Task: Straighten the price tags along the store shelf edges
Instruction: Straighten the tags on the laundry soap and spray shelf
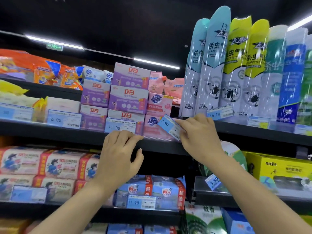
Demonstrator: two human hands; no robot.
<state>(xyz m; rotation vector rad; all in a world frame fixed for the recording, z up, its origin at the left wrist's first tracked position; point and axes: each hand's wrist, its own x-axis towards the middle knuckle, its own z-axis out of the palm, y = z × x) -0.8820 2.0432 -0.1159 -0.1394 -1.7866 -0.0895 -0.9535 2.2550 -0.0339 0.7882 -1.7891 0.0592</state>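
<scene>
Blue-and-white paper, the 7.90 price tag [169, 126] sat crooked on the shelf edge [158, 146], long axis dropping toward the right. My right hand [199, 134] pinched its lower right end, nearest. My left hand [121, 152] rested loosely curled, holding nothing, below the level 11.00 tag [120, 126]. Purple boxes [130, 86] read 立白.

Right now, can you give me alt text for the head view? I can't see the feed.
The right hand pinches a tilted blue 7.90 price tag at the black shelf edge, in front of pink soap boxes. The left hand rests its fingers on that edge below the straight 11.00 tag; insecticide cans stand to the right.
</scene>
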